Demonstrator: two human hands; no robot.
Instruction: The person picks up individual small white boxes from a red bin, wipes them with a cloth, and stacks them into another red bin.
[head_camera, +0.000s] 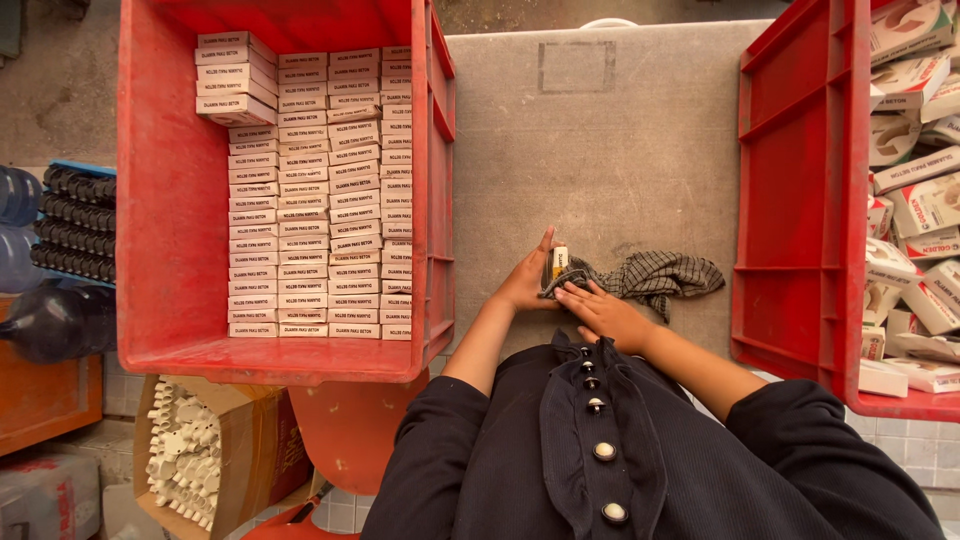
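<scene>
Near edge of the bench (600, 140), middle: both hands meet over one small box (558, 262). Left hand (525, 283) holds the box upright, fingers closed around its side, thumb up along it. Right hand (605, 312) lies flat, fingers pressed on a checked cloth (660, 275) bunched against the box; those fingers hold cloth, not the box itself.

Step in hand, as I judge it: wiping or cleaning the box with the cloth, one box at a time. Looks mid-step, box not yet put anywhere. Next move probably calls for keeping the left grip firm while the cloth rubs the faces, then a free hand to carry the box off; the cloth must not drag it over.

The box: small, narrow, cardboard, pale with a yellow-orange band, standing on end. Only the top part shows; the rest is hidden by fingers and cloth. Print too small to tell.

Farther out, left: a red crate (170, 200) overhanging the bench's left edge, packed with neat rows of the same pale boxes (310, 190), a few stacked higher at its far left corner. Right: a second red crate (800, 200) on the right edge, holding loose, jumbled boxes (920, 210). Bare grey bench between the crates, to the far edge.
</scene>
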